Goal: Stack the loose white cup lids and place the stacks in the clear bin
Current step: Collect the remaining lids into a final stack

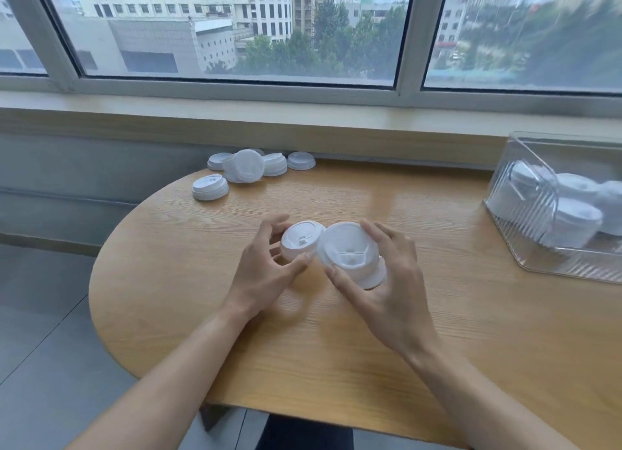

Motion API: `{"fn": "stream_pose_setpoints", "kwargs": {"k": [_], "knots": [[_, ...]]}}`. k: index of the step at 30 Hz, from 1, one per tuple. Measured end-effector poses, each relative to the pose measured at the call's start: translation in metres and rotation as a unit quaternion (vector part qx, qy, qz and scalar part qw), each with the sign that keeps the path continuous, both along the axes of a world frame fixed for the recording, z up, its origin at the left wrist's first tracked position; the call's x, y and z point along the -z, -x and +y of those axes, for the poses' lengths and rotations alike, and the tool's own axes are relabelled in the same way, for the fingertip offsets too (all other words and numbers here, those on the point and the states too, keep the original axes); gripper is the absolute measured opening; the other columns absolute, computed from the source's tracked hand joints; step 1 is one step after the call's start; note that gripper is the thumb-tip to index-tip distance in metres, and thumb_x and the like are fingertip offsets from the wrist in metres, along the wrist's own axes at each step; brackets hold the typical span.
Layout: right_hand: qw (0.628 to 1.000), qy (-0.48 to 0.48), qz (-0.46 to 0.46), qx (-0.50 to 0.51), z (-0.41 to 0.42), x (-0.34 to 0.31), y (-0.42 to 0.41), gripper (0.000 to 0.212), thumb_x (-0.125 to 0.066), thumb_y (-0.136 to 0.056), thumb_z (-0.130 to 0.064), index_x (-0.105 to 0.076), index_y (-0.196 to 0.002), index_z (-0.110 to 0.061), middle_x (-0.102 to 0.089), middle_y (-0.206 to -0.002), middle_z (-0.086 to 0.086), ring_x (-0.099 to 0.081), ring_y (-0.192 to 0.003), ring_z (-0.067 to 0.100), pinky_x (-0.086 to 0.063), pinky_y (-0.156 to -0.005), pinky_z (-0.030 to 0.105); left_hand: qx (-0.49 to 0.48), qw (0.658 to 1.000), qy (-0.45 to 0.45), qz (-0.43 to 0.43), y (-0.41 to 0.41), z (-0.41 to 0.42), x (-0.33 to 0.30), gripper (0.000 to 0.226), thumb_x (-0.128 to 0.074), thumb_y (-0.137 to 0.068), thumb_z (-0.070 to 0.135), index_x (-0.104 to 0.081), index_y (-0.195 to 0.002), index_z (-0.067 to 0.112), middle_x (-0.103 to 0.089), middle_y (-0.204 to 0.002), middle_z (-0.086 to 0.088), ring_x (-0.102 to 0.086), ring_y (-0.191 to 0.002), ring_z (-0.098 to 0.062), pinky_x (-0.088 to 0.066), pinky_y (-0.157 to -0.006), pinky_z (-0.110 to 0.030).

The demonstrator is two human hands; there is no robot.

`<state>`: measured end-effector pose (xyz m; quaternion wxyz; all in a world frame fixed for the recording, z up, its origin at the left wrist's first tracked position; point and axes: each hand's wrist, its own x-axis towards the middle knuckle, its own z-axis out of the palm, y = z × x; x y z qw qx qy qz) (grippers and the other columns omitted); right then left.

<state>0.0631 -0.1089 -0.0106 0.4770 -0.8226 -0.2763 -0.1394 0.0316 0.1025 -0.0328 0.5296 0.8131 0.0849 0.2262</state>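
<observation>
lids being held above middle of desk (168, 315): left hand (261, 271) pinching single lid (301, 240) between thumb and curled fingers, right hand (390, 291) gripping short lid stack (351, 254), tilted toward camera, its rim touching single lid. clear bin (538, 257) sitting at right desk edge, holding lid stacks. loose lids (244, 168) lying piled at far desk edge by window sill (303, 112).
</observation>
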Motion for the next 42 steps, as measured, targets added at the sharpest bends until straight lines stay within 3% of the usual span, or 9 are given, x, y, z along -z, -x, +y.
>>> {"fn": "stream_pose_setpoints", "kwargs": {"k": [5, 8, 13, 16, 20, 28, 30, 35, 42], "knots": [[0.996, -0.048, 0.037, 0.062, -0.037, 0.001, -0.029, 0.078, -0.084, -0.077, -0.059, -0.054, -0.142, -0.027, -0.056, -0.130, -0.012, -0.048, -0.123, 0.013, -0.045, -0.108, 0.037, 0.048, 0.997, 0.067, -0.008, -0.024, -0.029, -0.004, 0.077, -0.082, -0.070, 0.047, -0.053, -0.138, 0.024, -0.064, -0.133, 0.003, -0.066, -0.117, -0.004, -0.055, -0.093, -0.021], [0.993, -0.063, 0.067, 0.073, -0.051, 0.004, -0.043, 0.080, -0.074, -0.071, -0.072, -0.054, -0.138, -0.033, -0.053, -0.127, -0.016, -0.049, -0.124, 0.011, -0.045, -0.107, 0.033, 0.065, 0.995, 0.077, 0.000, -0.033, -0.036, -0.001, 0.080, -0.080, -0.068, 0.054, -0.055, -0.137, 0.023, -0.069, -0.125, 0.004, -0.070, -0.114, -0.013, -0.057, -0.096, -0.033], [0.991, -0.082, 0.087, 0.059, -0.056, 0.007, -0.056, 0.077, -0.075, -0.064, -0.075, -0.055, -0.128, -0.037, -0.051, -0.127, -0.013, -0.049, -0.119, -0.006, -0.041, -0.097, 0.008, 0.068, 0.995, 0.071, 0.000, -0.040, -0.048, 0.003, 0.076, -0.085, -0.067, 0.057, -0.056, -0.132, 0.031, -0.072, -0.115, 0.009, -0.071, -0.108, -0.010, -0.059, -0.084, -0.026], [0.989, -0.089, 0.113, 0.047, -0.046, 0.008, -0.054, 0.075, -0.077, -0.058, -0.077, -0.054, -0.120, -0.042, -0.048, -0.123, -0.018, -0.047, -0.115, -0.013, -0.036, -0.090, 0.000, 0.038, 0.994, 0.104, -0.012, -0.042, -0.048, 0.001, 0.074, -0.085, -0.067, 0.058, -0.058, -0.130, 0.029, -0.072, -0.109, 0.009, -0.073, -0.104, -0.013, -0.061, -0.083, -0.033], [0.988, -0.072, 0.125, 0.056, -0.025, 0.013, -0.050, 0.077, -0.077, -0.053, -0.081, -0.052, -0.114, -0.040, -0.045, -0.118, -0.021, -0.047, -0.117, -0.002, -0.041, -0.095, 0.010, -0.018, 0.982, 0.181, -0.042, -0.043, -0.042, 0.001, 0.067, -0.087, -0.072, 0.049, -0.060, -0.128, 0.024, -0.070, -0.115, -0.005, -0.074, -0.105, -0.021, -0.064, -0.086, -0.046], [0.987, -0.034, 0.105, 0.116, 0.001, 0.023, -0.050, 0.081, -0.081, -0.058, -0.081, -0.050, -0.113, -0.031, -0.048, -0.110, -0.021, -0.046, -0.108, 0.004, -0.049, -0.097, 0.034, -0.019, 0.984, 0.176, -0.033, -0.042, -0.039, 0.004, 0.069, -0.088, -0.067, 0.056, -0.063, -0.126, 0.030, -0.072, -0.110, 0.005, -0.073, -0.106, -0.019, -0.060, -0.093, -0.055], [0.988, -0.023, 0.096, 0.118, 0.003, 0.025, -0.048, 0.082, -0.079, -0.058, -0.083, -0.050, -0.113, -0.030, -0.049, -0.110, -0.019, -0.047, -0.108, 0.004, -0.049, -0.096, 0.034, -0.015, 0.985, 0.168, -0.032, -0.042, -0.039, 0.005, 0.070, -0.087, -0.066, 0.057, -0.062, -0.126, 0.030, -0.072, -0.108, 0.007, -0.073, -0.106, -0.017, -0.060, -0.092, -0.051], [0.991, -0.004, 0.084, 0.100, 0.002, 0.024, -0.048, 0.079, -0.082, -0.063, -0.079, -0.055, -0.116, -0.027, -0.054, -0.112, -0.016, -0.050, -0.111, 0.006, -0.050, -0.096, 0.036, 0.003, 0.990, 0.137, -0.045, -0.040, -0.044, 0.001, 0.069, -0.085, -0.067, 0.056, -0.060, -0.126, 0.034, -0.072, -0.112, 0.005, -0.072, -0.104, -0.009, -0.056, -0.077, -0.018], [0.990, -0.009, 0.138, -0.013, -0.024, 0.021, -0.064, 0.090, -0.083, -0.061, -0.074, -0.059, -0.136, -0.031, -0.062, -0.122, -0.022, -0.058, -0.119, 0.004, -0.054, -0.099, 0.038, 0.048, 0.990, 0.124, -0.056, -0.037, -0.045, 0.001, 0.074, -0.087, -0.069, 0.047, -0.056, -0.134, 0.028, -0.070, -0.126, 0.007, -0.066, -0.121, -0.009, -0.057, -0.085, -0.020]]}}
